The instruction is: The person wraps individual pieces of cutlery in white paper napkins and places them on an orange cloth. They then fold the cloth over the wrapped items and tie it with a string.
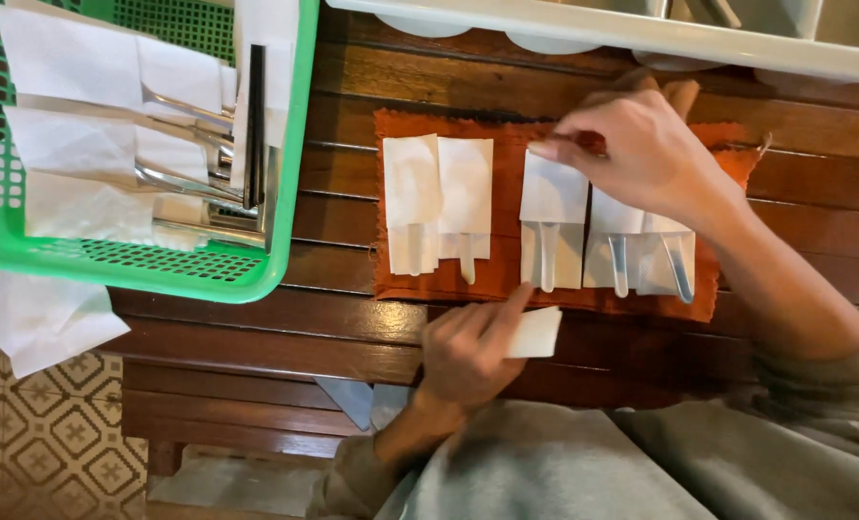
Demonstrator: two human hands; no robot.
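Note:
An orange cloth [506,279] lies on the dark wooden table [352,87]. Several pieces of cutlery wrapped in white paper napkins rest on it in a row, handles sticking out toward me. My right hand [641,154] pinches the top corner of the third wrapped piece [551,207]. My left hand [468,351] sits at the cloth's near edge, index finger pointing at that piece's lower edge, while holding a small folded white paper [535,332].
A green plastic basket [285,193] at the left holds metal cutlery and white napkins. Loose white paper [35,323] lies under its near corner. A white tray rim [641,39] runs along the far side. Patterned floor tiles [44,433] show below left.

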